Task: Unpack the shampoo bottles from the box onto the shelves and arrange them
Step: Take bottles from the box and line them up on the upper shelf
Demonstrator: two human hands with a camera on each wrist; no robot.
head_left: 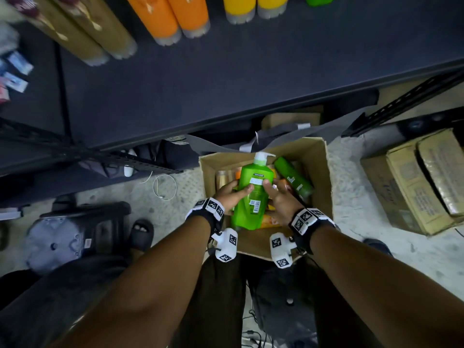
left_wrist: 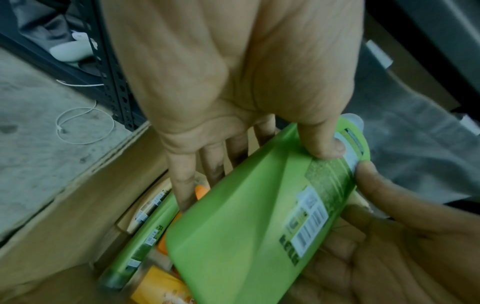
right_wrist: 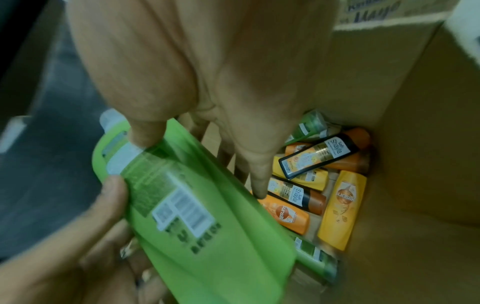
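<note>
Dark metal shelf (head_left: pixel 226 79) runs across the top with gold, orange and yellow bottles (head_left: pixel 160 18) lined up at the back. Below it on the floor sits the cardboard box (head_left: pixel 319 167), open, with a grey bag (head_left: pixel 288 136) draped behind it and another carton (head_left: pixel 411 182) off to the right. Both hands hold the big green pump bottle (head_left: pixel 252 192) over the box: left hand (head_left: pixel 229 194) and right hand (head_left: pixel 282 199) each with thumb on its label side, fingers wrapped behind. Smaller orange and yellow bottles (right_wrist: pixel 337 205) lie jumbled underneath, partly blocked by it.
</note>
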